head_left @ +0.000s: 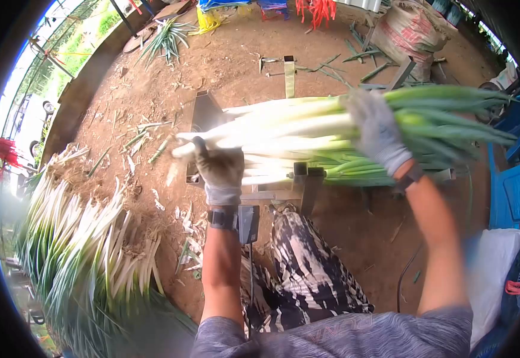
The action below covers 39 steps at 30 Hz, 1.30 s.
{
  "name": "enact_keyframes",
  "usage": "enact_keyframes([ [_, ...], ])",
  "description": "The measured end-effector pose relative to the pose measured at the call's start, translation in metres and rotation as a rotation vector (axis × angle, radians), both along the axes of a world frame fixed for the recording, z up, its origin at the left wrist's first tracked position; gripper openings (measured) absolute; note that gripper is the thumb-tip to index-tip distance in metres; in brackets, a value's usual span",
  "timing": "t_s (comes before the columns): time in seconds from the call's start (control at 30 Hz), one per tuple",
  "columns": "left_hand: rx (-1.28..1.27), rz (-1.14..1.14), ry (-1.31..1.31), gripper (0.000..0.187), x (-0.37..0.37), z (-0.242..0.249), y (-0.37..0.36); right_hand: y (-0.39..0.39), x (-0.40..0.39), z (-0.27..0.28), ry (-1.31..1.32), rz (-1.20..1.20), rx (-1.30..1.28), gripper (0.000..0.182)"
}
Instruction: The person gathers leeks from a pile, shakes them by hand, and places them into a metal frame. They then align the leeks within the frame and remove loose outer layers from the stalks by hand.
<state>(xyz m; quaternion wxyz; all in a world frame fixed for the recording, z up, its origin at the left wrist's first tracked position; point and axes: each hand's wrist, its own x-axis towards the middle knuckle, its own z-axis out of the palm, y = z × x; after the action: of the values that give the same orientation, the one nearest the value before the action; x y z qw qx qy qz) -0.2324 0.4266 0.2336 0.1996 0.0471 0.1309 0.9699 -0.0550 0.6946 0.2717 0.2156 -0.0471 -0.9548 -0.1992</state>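
Note:
A thick bundle of leeks [296, 128] lies across a metal frame [206, 110], white ends to the left and green leaves to the right. At the white ends is my left hand [219, 167] in a dirty work glove, its fingers closed round some of the stalks. My right hand [378, 128], also gloved and blurred by motion, is wrapped over the bundle where white turns to green. Its fingertips are smeared. Below the bundle, a dark metal post [308, 188] stands at the frame's near side.
A large heap of leeks [87, 238] lies on the dirt floor at left. A stuffed woven sack [412, 33] stands at the back right, and blue plastic chairs [511, 185] at right. A grey box [248, 224] with a cable hangs near my left wrist. Leaf scraps litter the ground.

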Motion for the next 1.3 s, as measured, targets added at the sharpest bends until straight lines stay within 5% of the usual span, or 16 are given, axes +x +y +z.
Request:
enact_keyframes([
  [0.03,-0.093,-0.057,-0.134,0.038,-0.004,-0.033,-0.001,0.008,-0.004,-0.059,-0.287,-0.099,-0.079,0.084],
  [0.1,-0.288,-0.233,-0.402,0.03,-0.024,-0.117,-0.013,0.005,-0.008,-0.115,-0.504,-0.154,-0.127,0.076],
  [0.13,-0.253,-0.276,-0.334,0.027,-0.051,-0.203,-0.025,0.001,-0.011,-0.116,-0.501,-0.167,-0.182,0.073],
  [0.2,-0.428,-0.37,-0.045,0.026,-0.093,-0.27,-0.053,0.002,-0.018,-0.12,-0.497,-0.128,-0.281,0.069],
  [0.27,-1.394,-0.104,0.579,0.026,-0.069,-0.212,-0.037,0.006,-0.026,-0.125,-0.509,-0.111,-0.313,0.067],
  [0.37,-0.643,-0.281,-0.375,0.032,-0.077,-0.174,-0.021,0.01,-0.031,-0.136,-0.466,-0.064,-0.343,0.056],
  [0.4,-0.592,-0.411,-0.254,0.039,-0.088,-0.207,-0.037,0.01,-0.029,-0.137,-0.448,-0.025,-0.356,0.053],
  [0.5,-0.843,-0.352,-0.256,0.044,-0.068,-0.183,-0.038,-0.009,-0.022,-0.11,-0.325,0.026,-0.4,0.042],
  [0.7,-0.749,-0.306,-0.292,0.017,-0.048,-0.175,-0.032,-0.009,-0.014,-0.077,-0.245,0.063,-0.283,0.039],
  [0.73,-0.743,-0.305,-0.307,0.015,-0.049,-0.18,-0.031,-0.007,-0.019,-0.077,-0.204,0.121,-0.266,0.017],
  [0.83,-0.729,-0.255,-0.302,0.012,-0.053,-0.195,-0.033,-0.008,-0.021,-0.06,-0.339,0.093,-0.26,0.033],
  [0.93,-0.64,-0.194,-0.225,0.011,-0.084,-0.279,-0.053,-0.023,-0.027,-0.062,-0.329,0.118,-0.265,0.03],
  [1.0,-0.805,-0.034,-0.369,0.013,-0.069,-0.223,-0.034,-0.008,-0.036,-0.1,-0.236,0.136,-0.175,0.029],
  [1.1,-0.664,0.097,-0.349,0.014,-0.057,-0.189,-0.025,0.004,-0.049,-0.107,-0.304,0.061,-0.201,0.029],
  [1.23,-0.826,0.052,-0.019,0.021,-0.053,-0.182,-0.028,0.001,-0.057,-0.104,-0.446,-0.003,-0.215,0.045],
  [1.3,-1.072,0.118,0.128,0.057,-0.04,-0.18,-0.018,0.004,-0.067,-0.115,-0.485,-0.031,-0.24,0.05],
])
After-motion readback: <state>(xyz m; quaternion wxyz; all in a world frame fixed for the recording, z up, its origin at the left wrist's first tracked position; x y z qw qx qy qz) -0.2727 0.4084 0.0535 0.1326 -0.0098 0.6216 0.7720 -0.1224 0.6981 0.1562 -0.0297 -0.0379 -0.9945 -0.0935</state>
